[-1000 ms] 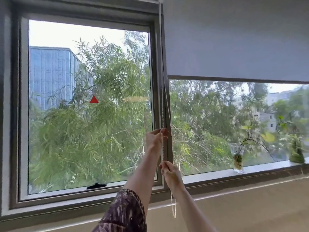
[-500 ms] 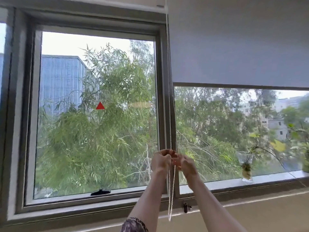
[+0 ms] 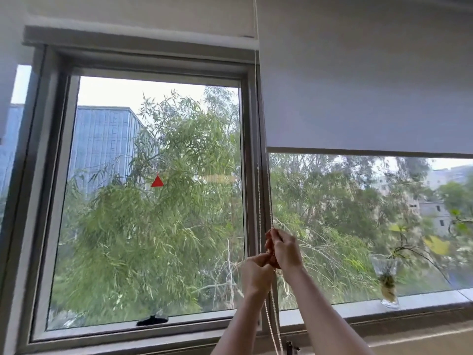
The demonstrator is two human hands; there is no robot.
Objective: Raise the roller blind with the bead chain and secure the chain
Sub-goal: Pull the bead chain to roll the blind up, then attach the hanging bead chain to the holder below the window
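Note:
A grey roller blind (image 3: pixel 366 93) covers the upper part of the right window pane, its bottom bar roughly halfway down the glass. A white bead chain (image 3: pixel 259 180) hangs as a loop along the frame between the two panes. My right hand (image 3: pixel 284 248) grips the chain a little higher. My left hand (image 3: pixel 256 274) pinches it just below and to the left. The two hands touch. The loop's slack hangs under them to the sill.
A glass vase with a plant cutting (image 3: pixel 387 285) stands on the right sill. A small dark chain clip (image 3: pixel 290 347) sits on the wall under the frame. A black window handle (image 3: pixel 152 320) lies at the left pane's bottom.
My right hand has risen above the left; the left has dropped lower. The view has tilted up, so more wall above the window shows. The blind's bottom bar looks the same height.

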